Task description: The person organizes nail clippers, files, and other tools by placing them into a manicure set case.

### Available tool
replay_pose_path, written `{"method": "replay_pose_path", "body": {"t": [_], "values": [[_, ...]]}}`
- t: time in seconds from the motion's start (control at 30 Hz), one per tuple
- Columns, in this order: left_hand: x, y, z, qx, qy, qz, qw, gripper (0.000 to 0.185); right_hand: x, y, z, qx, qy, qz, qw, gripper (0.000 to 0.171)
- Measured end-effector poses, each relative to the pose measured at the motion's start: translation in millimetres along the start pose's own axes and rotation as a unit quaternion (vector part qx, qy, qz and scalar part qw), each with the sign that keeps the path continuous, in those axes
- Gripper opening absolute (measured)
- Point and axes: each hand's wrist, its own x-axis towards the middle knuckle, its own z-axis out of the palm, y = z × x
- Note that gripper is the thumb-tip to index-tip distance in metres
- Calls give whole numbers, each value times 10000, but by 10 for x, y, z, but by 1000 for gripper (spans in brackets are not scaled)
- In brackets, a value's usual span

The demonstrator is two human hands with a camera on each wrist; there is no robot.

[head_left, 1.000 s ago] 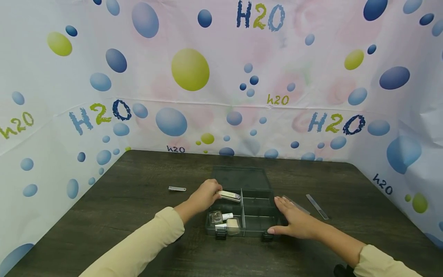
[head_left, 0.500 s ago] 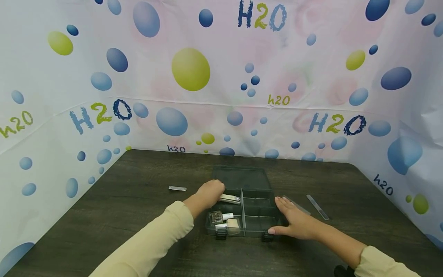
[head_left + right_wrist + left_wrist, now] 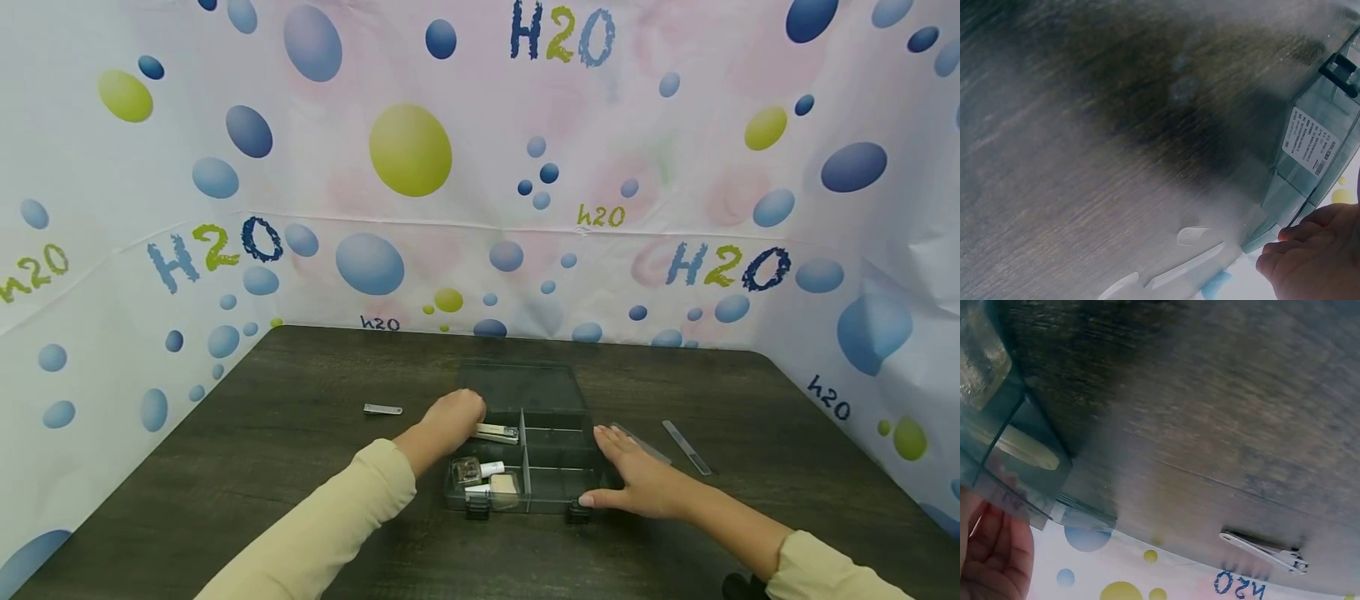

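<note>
A dark see-through divided box (image 3: 562, 504) stands with its lid (image 3: 521, 387) laid back. At its back-left compartment my left hand (image 3: 448, 419) has curled fingers round the near end of a cream nail clipper (image 3: 497, 433); the fingertips are hidden in the head view. Through the box's wall the left wrist view shows the clipper (image 3: 1029, 450) lying low in a compartment. Small bottles, one glittery nail polish (image 3: 467, 472) and one cream (image 3: 505, 485), fill the front-left compartment. My right hand (image 3: 637, 475) rests on the box's right edge, fingers extended and thumb apart.
A small metal nail clipper (image 3: 383, 409) lies on the dark table (image 3: 300, 500) left of the box. To the right lies a flat nail file (image 3: 686, 447), and another flat strip (image 3: 645, 446) is partly behind my right hand. Two black latches (image 3: 477, 507) hang at the box's front.
My left hand has moved slightly right and lowered the nail clipper a little into the back-left compartment. The right hand stays on the box's edge.
</note>
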Motion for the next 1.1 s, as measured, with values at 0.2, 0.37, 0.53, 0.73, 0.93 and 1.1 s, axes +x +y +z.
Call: {"method": "replay_pose_path", "body": {"t": [0.2,0.37,0.53,0.73,0.93,1.1], "values": [[-97,-125,-32,-757,842,347,9930,9,-5,-3,2,-18,19,-35,10000,102],[-161,-242,-75,-981,1751,389,9789,17,-11,-8,-2,23,-4,-30,10000,102],[-200,-417,-100,-1115,2335,86,9659,17,-7,5,6,65,-4,-3,10000,102],[-317,-655,-104,-1177,2451,-243,9620,15,1,4,21,81,-42,-52,9999,101],[-450,-906,-92,-1233,2194,-429,9669,17,-3,-1,16,29,0,-43,10000,101],[-526,-1126,-94,-1343,1999,-679,9682,21,-4,-1,13,22,16,-1,10000,102]]}}
